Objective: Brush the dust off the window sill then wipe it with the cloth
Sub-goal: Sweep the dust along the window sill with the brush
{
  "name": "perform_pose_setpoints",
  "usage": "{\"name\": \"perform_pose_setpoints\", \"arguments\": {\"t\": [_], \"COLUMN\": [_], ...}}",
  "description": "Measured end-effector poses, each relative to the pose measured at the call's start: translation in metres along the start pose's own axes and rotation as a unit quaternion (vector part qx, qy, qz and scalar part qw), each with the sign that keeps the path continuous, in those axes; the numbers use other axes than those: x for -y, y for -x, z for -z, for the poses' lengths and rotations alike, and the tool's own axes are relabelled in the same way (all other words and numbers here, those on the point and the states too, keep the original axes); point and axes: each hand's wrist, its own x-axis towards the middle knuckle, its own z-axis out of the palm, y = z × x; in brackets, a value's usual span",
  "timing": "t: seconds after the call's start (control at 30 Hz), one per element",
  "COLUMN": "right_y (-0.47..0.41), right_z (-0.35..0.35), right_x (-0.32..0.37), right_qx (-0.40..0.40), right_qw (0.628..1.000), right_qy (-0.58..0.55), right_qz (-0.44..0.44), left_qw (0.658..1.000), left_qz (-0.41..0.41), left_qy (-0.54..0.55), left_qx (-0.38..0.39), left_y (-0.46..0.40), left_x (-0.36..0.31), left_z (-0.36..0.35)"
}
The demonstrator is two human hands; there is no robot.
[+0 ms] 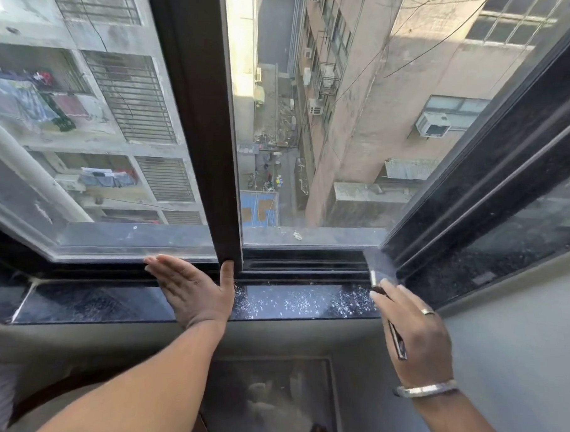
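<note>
The dark stone window sill point(299, 303) runs across the middle, speckled with pale dust on its right half. My left hand point(193, 292) lies flat with fingers together, its thumb against the foot of the dark sliding window frame point(200, 114). My right hand point(415, 332) holds a brush point(377, 277) by its dark handle. The blurred bristles sit at the sill's right corner, over the window track point(307, 265). No cloth is in view.
The window is open to the right of the frame, with a long drop to an alley between buildings. A second dark sill and frame point(504, 258) run off to the right. Below the sill is a grey wall point(304, 340).
</note>
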Motion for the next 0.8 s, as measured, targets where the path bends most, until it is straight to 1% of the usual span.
{"name": "perform_pose_setpoints", "arguments": {"t": [0.07, 0.1, 0.17, 0.3, 0.37, 0.43, 0.47, 0.5, 0.53, 0.57, 0.6, 0.63, 0.7, 0.73, 0.77, 0.8], "right_y": [0.007, 0.008, 0.008, 0.008, 0.008, 0.007, 0.006, 0.004, 0.003, 0.001, 0.0, -0.001, -0.001, -0.002, -0.003, -0.005], "right_z": [-0.005, -0.007, -0.004, 0.004, 0.005, 0.01, 0.014, 0.019, 0.025, 0.031, 0.035, 0.036, 0.033, 0.03, 0.026, 0.021], "right_x": [0.001, 0.0, -0.001, -0.004, -0.009, -0.009, -0.007, -0.002, 0.003, 0.008, 0.014, 0.021, 0.034, 0.042, 0.05, 0.062], "right_qx": [0.074, 0.081, 0.052, 0.034, 0.05, 0.061, 0.03, -0.022, -0.082, -0.135, -0.163, -0.166, -0.112, -0.074, -0.039, -0.006], "right_qw": [0.997, 0.996, 0.997, 0.998, 0.996, 0.992, 0.988, 0.977, 0.955, 0.921, 0.872, 0.809, 0.681, 0.631, 0.588, 0.55], "right_qy": [-0.014, -0.019, -0.036, -0.034, -0.045, -0.085, -0.127, -0.183, -0.244, -0.307, -0.386, -0.471, -0.594, -0.628, -0.654, -0.675], "right_qz": [-0.011, -0.019, -0.031, -0.043, -0.05, -0.064, -0.08, -0.108, -0.149, -0.196, -0.252, -0.31, -0.414, -0.449, -0.475, -0.491], "left_qw": [1.0, 1.0, 1.0, 1.0, 1.0, 1.0, 1.0, 1.0, 1.0, 1.0, 1.0, 1.0, 1.0, 0.998, 0.991, 0.975], "left_qz": [0.001, -0.001, -0.003, 0.002, -0.004, -0.008, -0.012, -0.016, -0.021, -0.024, -0.023, -0.022, -0.024, -0.049, -0.112, -0.213], "left_qy": [0.001, 0.003, 0.008, 0.003, 0.002, -0.001, -0.004, -0.006, -0.009, -0.011, -0.012, -0.011, 0.019, 0.047, 0.067, 0.066], "left_qx": [0.001, 0.002, 0.006, 0.007, 0.004, -0.005, -0.007, -0.007, -0.009, -0.012, -0.013, -0.009, -0.003, -0.007, -0.011, -0.012], "left_y": [0.0, 0.0, 0.0, -0.001, -0.001, -0.002, -0.001, -0.001, 0.0, 0.0, 0.001, 0.001, 0.003, 0.006, 0.011, 0.016], "left_x": [0.0, 0.0, 0.001, 0.003, 0.003, 0.004, 0.005, 0.005, 0.005, 0.003, 0.001, 0.001, 0.0, 0.001, 0.005, 0.008], "left_z": [0.0, 0.0, 0.0, -0.001, -0.003, -0.003, -0.004, -0.003, -0.003, -0.002, -0.002, -0.002, 0.005, 0.01, 0.018, 0.028]}}
